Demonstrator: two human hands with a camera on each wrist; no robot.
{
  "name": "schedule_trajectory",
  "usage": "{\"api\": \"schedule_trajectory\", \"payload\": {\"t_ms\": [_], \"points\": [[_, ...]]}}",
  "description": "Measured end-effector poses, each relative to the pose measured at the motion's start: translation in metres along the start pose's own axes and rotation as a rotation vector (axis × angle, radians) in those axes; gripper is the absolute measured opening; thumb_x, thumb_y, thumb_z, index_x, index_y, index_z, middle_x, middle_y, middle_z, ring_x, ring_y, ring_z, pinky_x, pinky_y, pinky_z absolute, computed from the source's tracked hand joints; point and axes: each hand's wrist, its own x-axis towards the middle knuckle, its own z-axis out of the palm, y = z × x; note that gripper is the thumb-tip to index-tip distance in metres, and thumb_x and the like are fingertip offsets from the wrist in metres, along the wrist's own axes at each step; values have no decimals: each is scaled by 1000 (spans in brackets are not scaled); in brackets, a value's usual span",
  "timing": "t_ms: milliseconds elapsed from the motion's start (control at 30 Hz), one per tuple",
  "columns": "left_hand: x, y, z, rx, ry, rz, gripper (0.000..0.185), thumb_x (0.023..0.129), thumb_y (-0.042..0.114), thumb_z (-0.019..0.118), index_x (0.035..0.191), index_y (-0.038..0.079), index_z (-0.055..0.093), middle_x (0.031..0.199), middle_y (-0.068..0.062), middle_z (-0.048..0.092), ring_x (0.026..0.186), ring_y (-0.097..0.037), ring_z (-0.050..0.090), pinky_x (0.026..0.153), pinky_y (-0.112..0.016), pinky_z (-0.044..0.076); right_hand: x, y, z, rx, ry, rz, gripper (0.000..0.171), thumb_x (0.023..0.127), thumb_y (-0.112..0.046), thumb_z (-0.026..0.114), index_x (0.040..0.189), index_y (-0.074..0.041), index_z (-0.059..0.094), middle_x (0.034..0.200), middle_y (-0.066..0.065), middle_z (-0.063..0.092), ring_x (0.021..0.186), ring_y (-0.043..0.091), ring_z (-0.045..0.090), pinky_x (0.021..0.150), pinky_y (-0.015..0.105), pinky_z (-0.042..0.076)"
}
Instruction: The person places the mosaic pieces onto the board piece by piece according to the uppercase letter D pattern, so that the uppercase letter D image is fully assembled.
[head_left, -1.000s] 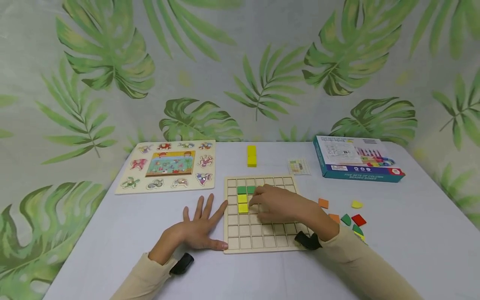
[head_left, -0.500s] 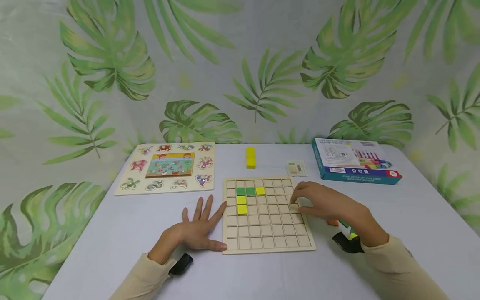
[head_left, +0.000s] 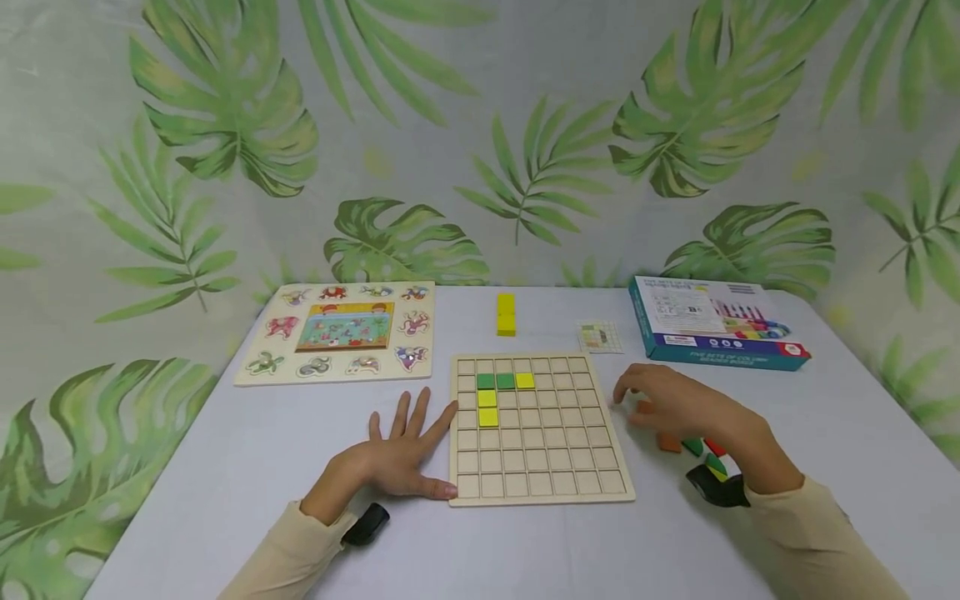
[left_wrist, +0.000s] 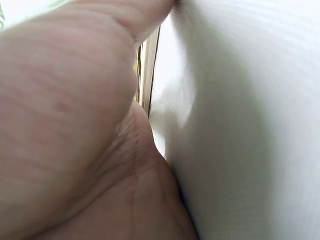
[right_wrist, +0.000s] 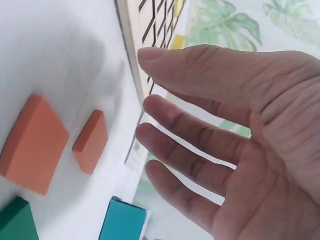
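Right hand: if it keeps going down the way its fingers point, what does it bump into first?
Probably the small orange piece. The open right hand hovers just above it, holding nothing. The bigger orange piece lies right beside it, so depth makes this a guess.

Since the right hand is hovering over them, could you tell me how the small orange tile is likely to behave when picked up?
The small orange tile looks stiff: a flat slab with crisp edges. Lying flat on the table, it should slide rather than roll. Being thin, it may need an edge pinch by the right hand.
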Motion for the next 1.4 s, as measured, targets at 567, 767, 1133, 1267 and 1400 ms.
{"api": "schedule_trajectory", "payload": {"t_ms": [567, 767, 1133, 1267, 1400], "points": [[0, 1, -1, 5, -4, -5, 119, 77, 77, 65, 162, 32, -6, 164, -14, -28, 148, -39, -32, 106, -76, -18, 3, 23, 5, 52, -75, 171, 27, 83, -15, 81, 107, -16, 70, 107, 5, 65, 98, 23, 60, 85, 44, 56], [5, -6, 5, -7, 22, 15, 122, 74, 81, 64, 161, 34, -7, 164, -13, -30, 147, -38, -34, 105, -75, -21, 2, 27, 3, 88, -91, 185, 34, 81, -15, 82, 113, -13, 69, 108, 4, 66, 99, 23, 60, 82, 40, 57], [5, -5, 6, -4, 7, -3, 122, 73, 82, 63, 161, 35, -8, 164, -12, -30, 147, -37, -35, 105, -75, -21, -6, 40, -7, 156, -112, 138, 37, 82, -16, 82, 115, -8, 67, 109, 4, 66, 102, 26, 59, 85, 43, 56], [10, -9, 10, 8, 13, -13, 124, 72, 82, 65, 161, 34, -8, 163, -10, -32, 146, -35, -37, 106, -73, -22, -8, 51, -10, 161, -101, 149, 39, 81, -18, 83, 116, -8, 67, 110, 4, 67, 104, 26, 60, 85, 43, 56], [12, -11, 11, 11, 19, -14, 124, 72, 82, 64, 161, 34, -8, 163, -10, -32, 146, -36, -37, 106, -73, -22, -10, 63, -12, 140, -79, 157, 39, 81, -18, 83, 115, -7, 68, 110, 5, 68, 103, 28, 61, 85, 45, 56]]}}
